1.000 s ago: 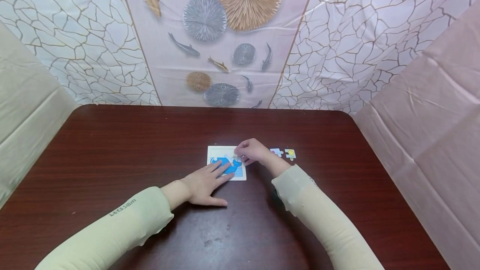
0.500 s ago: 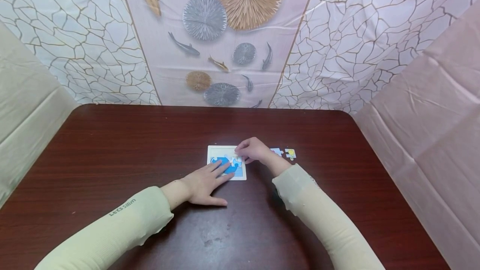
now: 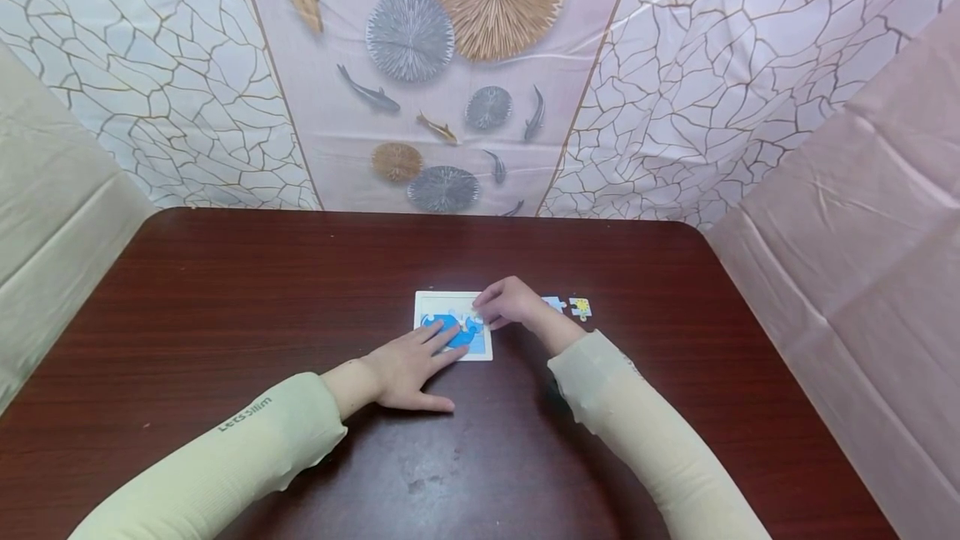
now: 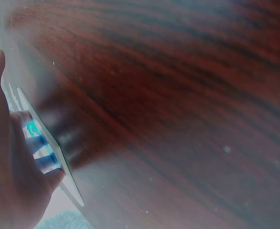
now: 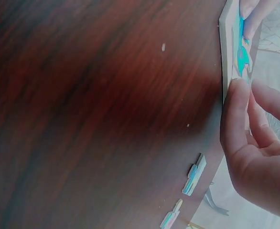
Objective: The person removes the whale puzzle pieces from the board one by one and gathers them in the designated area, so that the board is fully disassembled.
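Observation:
A small square puzzle board [image 3: 431,296] with a white rim and a blue picture lies flat on the table. My left hand [image 3: 405,369] rests across its lower left part with fingers spread and straight, covering some of the picture. At the board's right edge, my right hand [image 3: 512,304] pinches a small puzzle piece [image 3: 477,317] with thumb and fingertips, over the right part of the picture. Most of that piece is hidden by the fingers. In the right wrist view, the curled right fingers [image 5: 235,114] touch the board's end.
Two loose puzzle pieces lie right of the board: a pale one [image 3: 555,303] partly behind my right wrist, and one with a yellow sun [image 3: 581,307]. The dark wooden table [image 3: 262,298] reaches back to a patterned curtain [image 3: 450,132].
The right hand shifts very slightly at the board's right edge, and the piece under its fingertips turns a little. The left hand stays in place.

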Demonstrator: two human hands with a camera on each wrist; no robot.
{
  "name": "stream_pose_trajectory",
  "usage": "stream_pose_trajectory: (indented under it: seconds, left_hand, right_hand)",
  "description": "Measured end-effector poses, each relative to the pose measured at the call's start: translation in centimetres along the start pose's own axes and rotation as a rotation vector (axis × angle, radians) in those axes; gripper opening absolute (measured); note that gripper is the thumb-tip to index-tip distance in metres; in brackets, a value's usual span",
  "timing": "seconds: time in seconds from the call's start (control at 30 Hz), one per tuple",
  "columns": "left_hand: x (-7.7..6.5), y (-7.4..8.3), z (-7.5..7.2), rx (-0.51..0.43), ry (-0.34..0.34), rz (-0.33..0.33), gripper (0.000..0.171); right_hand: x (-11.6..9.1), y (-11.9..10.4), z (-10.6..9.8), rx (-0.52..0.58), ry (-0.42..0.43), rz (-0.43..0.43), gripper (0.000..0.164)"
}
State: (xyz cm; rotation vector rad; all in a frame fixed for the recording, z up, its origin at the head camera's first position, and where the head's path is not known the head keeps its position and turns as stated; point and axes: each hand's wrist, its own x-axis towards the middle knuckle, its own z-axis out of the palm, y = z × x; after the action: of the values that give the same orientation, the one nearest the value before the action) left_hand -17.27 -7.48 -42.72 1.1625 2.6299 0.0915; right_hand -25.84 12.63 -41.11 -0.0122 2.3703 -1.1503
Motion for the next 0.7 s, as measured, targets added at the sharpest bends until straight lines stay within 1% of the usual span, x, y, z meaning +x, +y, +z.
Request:
stream_pose_trajectory:
  seconds: [0.23,0.7]
  left_hand:
    - [0.04,-0.20,0.03,-0.001,0.001,0.003,0.079]
    - [-0.03,-0.41,-0.01,-0.047,0.018,-0.011,0.076]
  right_hand:
    - [-0.52,-0.08,-0.16,0.067,-0.033,0.039,0.019]
    - [-0.29,0.17,-0.07,0.075,-0.012,0.039,0.018]
